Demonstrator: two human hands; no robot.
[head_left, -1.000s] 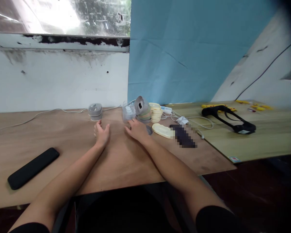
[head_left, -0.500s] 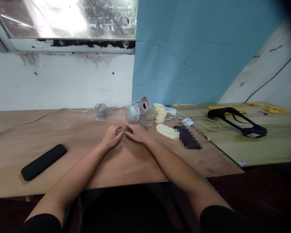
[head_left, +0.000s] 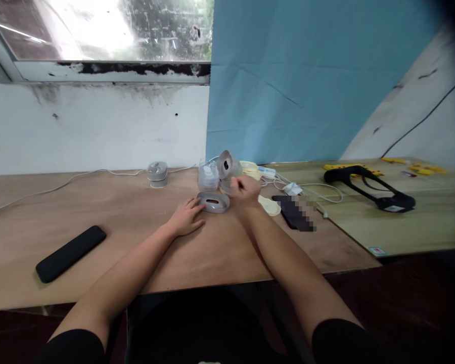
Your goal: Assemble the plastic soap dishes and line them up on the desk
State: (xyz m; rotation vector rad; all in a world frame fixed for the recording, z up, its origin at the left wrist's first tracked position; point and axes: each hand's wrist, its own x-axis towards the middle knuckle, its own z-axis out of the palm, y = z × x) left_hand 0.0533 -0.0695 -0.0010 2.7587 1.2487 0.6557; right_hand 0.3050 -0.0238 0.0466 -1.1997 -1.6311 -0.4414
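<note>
My left hand [head_left: 186,217] lies on the table with its fingers stretched out, the fingertips at the left end of a grey oval plastic shell [head_left: 214,202] that has a dark slot in its middle. Up and to the right, my right hand [head_left: 247,189] has its fingers curled in; whatever they may hold is hidden. It partly covers a stack of cream oval pieces [head_left: 250,168]. Just behind it a grey shell [head_left: 227,164] with a dark hole is tilted up, next to clear plastic parts [head_left: 208,175].
A cream oval piece [head_left: 270,206] and a dark, partly blurred phone-like object [head_left: 293,212] lie to the right. Grey device [head_left: 157,174] with a cable stands at the back. A black oblong case [head_left: 71,254] is at left, a black headset frame [head_left: 371,189] far right.
My right hand has moved up and right, off the grey oval shell, and its fingers have curled in. My left hand has shifted slightly right to the shell's edge.
</note>
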